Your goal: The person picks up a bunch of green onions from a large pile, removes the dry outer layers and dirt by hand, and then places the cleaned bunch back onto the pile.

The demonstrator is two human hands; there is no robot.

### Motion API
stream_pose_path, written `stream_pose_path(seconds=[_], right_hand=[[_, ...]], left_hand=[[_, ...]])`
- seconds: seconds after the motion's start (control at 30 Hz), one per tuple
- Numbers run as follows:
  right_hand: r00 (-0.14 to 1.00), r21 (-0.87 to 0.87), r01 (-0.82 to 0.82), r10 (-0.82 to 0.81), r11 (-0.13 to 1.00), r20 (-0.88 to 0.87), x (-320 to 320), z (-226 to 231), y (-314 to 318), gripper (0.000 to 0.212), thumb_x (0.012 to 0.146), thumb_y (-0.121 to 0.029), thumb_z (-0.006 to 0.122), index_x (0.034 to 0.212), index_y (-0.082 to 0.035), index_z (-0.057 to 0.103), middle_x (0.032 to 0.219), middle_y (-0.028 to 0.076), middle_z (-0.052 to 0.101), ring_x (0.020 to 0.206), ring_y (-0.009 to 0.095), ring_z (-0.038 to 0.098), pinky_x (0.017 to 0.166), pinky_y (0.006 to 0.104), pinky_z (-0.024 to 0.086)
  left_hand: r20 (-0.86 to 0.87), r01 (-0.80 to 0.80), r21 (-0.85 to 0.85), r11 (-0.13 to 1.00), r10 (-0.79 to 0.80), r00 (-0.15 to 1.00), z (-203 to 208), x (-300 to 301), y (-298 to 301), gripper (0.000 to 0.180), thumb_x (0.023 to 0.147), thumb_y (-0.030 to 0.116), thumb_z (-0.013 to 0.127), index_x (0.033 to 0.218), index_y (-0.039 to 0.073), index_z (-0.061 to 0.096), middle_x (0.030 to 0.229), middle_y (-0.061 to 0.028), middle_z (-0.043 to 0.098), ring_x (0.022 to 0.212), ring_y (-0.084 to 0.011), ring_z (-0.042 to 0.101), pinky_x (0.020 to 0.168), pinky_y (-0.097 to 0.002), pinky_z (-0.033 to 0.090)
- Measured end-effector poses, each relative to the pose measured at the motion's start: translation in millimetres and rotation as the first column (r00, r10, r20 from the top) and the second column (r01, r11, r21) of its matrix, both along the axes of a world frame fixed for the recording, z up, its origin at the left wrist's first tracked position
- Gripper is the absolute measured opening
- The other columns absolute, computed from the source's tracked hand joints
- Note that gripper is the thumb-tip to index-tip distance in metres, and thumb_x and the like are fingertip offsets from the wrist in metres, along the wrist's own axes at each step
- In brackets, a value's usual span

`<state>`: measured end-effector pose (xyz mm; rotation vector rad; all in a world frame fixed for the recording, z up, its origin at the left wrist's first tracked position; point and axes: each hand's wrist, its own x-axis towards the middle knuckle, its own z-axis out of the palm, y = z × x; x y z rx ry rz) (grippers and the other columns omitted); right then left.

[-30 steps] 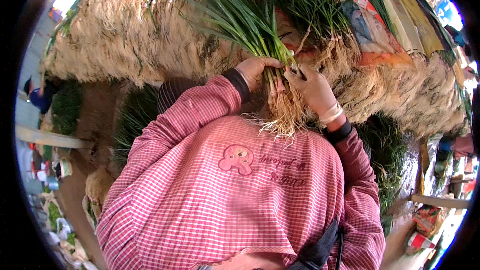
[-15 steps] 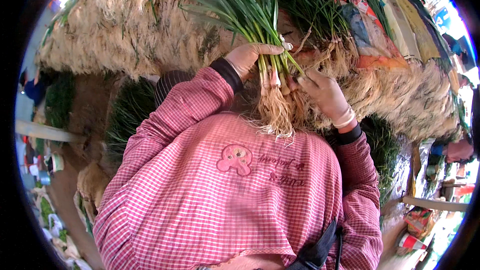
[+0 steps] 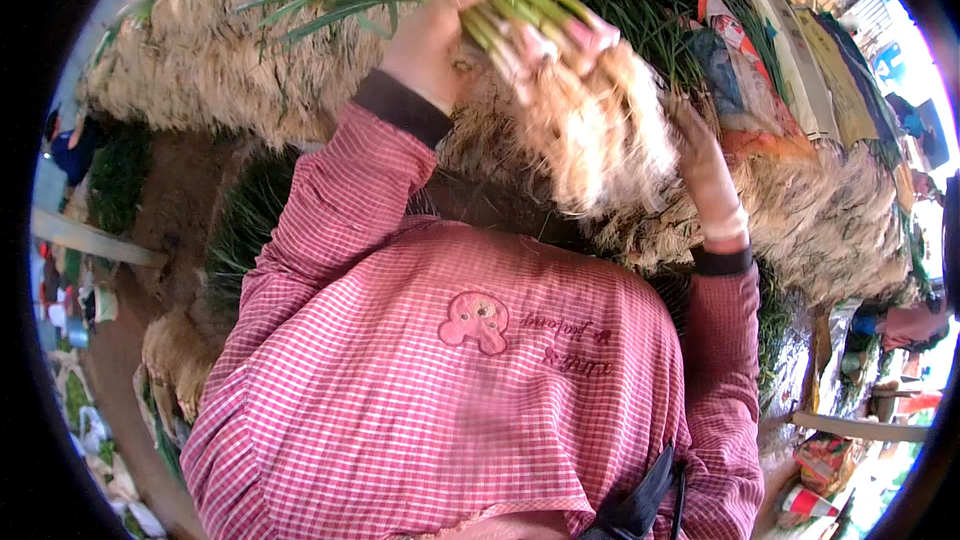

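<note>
Root-fringed heap of green onions [image 3: 250, 60] stretches across the far side from left to right in the head view; on its far right lie an orange-and-white printed sack [image 3: 745, 90] and a cream sheet [image 3: 785, 50]; near the camera is the red checked top [image 3: 450, 370]. Left hand [image 3: 435, 40] has its thumb and fingers clamped around the stems of a bunch of green onions [image 3: 530, 32], held up tilted, leaves to the far left, blurred roots hanging nearer and to the right; right hand [image 3: 705, 155] is beside those roots, its fingertips too blurred and hidden to tell whether they are apart, together or gripping. Judging from this, the step in hand is handling the lifted bunch; the next move calls for a firm left grip and the roots kept untangled.
</note>
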<state>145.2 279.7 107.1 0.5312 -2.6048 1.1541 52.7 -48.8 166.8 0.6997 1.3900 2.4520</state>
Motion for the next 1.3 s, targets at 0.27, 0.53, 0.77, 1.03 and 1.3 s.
stream_pose_path(seconds=[0.27,0.53,0.77,1.03,1.3], right_hand=[[0.961,-0.883,-0.131,0.278,0.450,-0.001,-21,22,-45,0.043,0.099,-0.013,0.045,0.140,0.000,0.041,0.114,0.016,0.062,0.095,0.026,0.063,0.094,0.0384,0.051],[0.960,0.557,-0.280,0.214,0.782,0.182,-4,-42,25,0.029,0.093,-0.027,0.058,0.113,-0.006,0.064,0.088,0.010,0.068,0.079,0.029,0.064,0.075,0.0396,0.052],[0.980,0.608,-0.052,-0.076,0.792,0.183,-50,-10,-26,0.031,0.094,-0.030,0.054,0.109,-0.005,0.065,0.106,0.023,0.065,0.098,0.043,0.061,0.085,0.0502,0.048],[0.895,0.760,-0.264,-0.142,0.594,0.423,-43,-73,-20,0.028,0.090,-0.024,0.056,0.098,0.002,0.059,0.095,0.030,0.062,0.090,0.048,0.058,0.076,0.0482,0.046],[0.905,0.795,-0.336,-0.060,0.506,0.420,-53,-57,-15,0.030,0.090,-0.024,0.058,0.106,0.002,0.059,0.095,0.028,0.064,0.091,0.047,0.061,0.077,0.0480,0.049]], left_hand=[[0.057,0.326,0.602,0.729,-0.446,0.893,51,-34,-20,0.023,0.099,0.019,0.049,0.110,0.001,0.059,0.098,-0.0144,0.066,0.093,-0.0262,0.063,0.084,-0.0412,0.053],[0.097,-0.075,0.692,0.718,0.011,0.995,68,-23,-78,0.030,0.101,0.024,0.046,0.106,-0.002,0.059,0.095,-0.0170,0.068,0.085,-0.0297,0.066,0.076,-0.0420,0.054],[0.049,-0.239,0.540,0.807,0.254,0.966,25,-14,-177,0.023,0.099,0.021,0.051,0.102,0.000,0.061,0.091,-0.0131,0.070,0.082,-0.0262,0.068,0.078,-0.0367,0.056],[0.271,-0.613,-0.208,0.762,0.647,0.712,-38,72,-350,0.036,0.095,0.017,0.060,0.126,0.000,0.061,0.110,-0.0109,0.070,0.097,-0.0230,0.068,0.078,-0.0358,0.057],[0.445,-0.512,-0.463,0.723,0.690,0.572,-254,102,-381,0.036,0.096,0.028,0.059,0.124,0.005,0.063,0.110,-0.0127,0.071,0.071,-0.0308,0.071,0.054,-0.0327,0.056]])
